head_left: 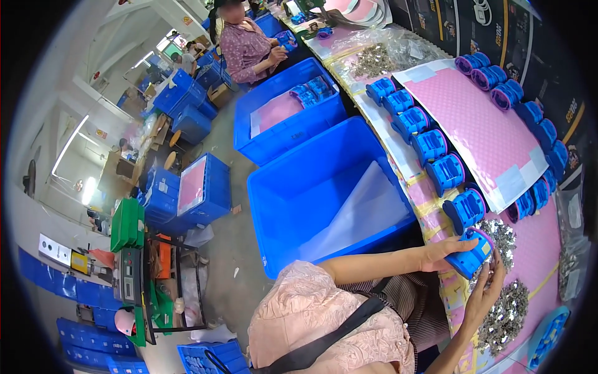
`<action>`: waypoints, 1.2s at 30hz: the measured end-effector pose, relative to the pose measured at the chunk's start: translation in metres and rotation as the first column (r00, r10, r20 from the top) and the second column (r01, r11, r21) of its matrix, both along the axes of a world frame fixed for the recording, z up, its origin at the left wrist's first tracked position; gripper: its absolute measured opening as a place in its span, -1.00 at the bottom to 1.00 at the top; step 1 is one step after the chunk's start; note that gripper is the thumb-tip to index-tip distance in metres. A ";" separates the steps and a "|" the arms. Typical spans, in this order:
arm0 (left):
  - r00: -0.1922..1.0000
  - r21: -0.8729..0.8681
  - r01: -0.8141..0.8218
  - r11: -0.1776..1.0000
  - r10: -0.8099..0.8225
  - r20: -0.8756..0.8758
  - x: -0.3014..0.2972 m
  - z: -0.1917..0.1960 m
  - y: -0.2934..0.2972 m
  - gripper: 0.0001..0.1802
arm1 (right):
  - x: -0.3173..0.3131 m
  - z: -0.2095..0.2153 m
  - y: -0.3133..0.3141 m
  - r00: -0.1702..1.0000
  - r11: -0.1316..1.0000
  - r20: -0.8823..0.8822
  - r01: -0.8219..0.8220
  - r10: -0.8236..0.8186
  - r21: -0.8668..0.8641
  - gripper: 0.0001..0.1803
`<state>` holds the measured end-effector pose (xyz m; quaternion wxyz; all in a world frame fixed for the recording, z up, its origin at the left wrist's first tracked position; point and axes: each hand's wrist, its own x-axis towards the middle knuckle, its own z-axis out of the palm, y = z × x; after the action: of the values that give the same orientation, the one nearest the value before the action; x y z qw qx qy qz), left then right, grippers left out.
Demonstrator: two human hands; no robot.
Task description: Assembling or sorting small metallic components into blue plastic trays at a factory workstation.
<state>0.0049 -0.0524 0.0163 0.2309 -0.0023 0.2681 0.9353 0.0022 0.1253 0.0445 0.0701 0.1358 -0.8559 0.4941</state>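
My left hand (438,254) grips a blue plastic housing (468,257) with a pink rim, thumb on top, above the table's near edge. My right hand (487,288) reaches up to the same housing from below, its fingertips closed against the rim side. Whether a small metal piece sits between those fingers I cannot make out. Loose shiny metal pieces (503,318) lie heaped just beside my right hand, and another heap (503,240) shows behind the housing. The closest similar housing (463,210) stands at the end of a row, just beyond my hands.
Several blue housings (430,144) line both sides of a pink padded sheet (470,124). Left of the table stands a large blue bin (293,206) with a translucent sheet inside; another bin (274,140) holds housings. A blue oval tray (548,336) lies lower right. A co-worker (246,50) handles a housing farther off.
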 end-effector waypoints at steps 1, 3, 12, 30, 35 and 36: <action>1.000 -0.011 0.017 1.000 -0.017 -0.008 0.000 -0.001 0.001 -0.30 | 0.000 -0.001 0.000 1.000 1.000 0.002 0.001 -0.001 -0.001 -0.59; 0.999 -0.021 0.035 0.999 -0.035 -0.014 0.001 -0.001 0.001 -0.32 | -0.001 -0.002 -0.001 0.995 0.990 0.096 0.010 0.003 -0.138 -0.60; 0.999 -0.062 0.045 0.997 -0.046 -0.021 0.000 -0.008 0.001 -0.35 | -0.006 -0.002 -0.002 0.998 0.991 0.058 -0.027 0.035 -0.128 -0.62; 0.995 -0.098 0.082 0.992 -0.087 -0.047 0.003 -0.001 -0.004 -0.35 | -0.007 -0.004 -0.005 0.996 0.981 0.073 -0.036 0.051 -0.190 -0.63; 0.999 -0.090 0.041 0.995 -0.042 -0.004 0.000 -0.017 -0.002 -0.30 | -0.007 -0.003 -0.006 0.995 0.982 0.080 -0.048 0.064 -0.185 -0.64; 0.999 -0.089 0.044 0.995 -0.044 -0.004 0.001 -0.012 -0.001 -0.30 | -0.008 -0.004 -0.005 0.995 0.984 0.076 -0.055 0.068 -0.172 -0.64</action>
<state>0.0061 -0.0531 0.0040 0.2504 -0.0041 0.3102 0.9171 -0.0056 0.1200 0.0405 0.0313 0.1355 -0.8081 0.5724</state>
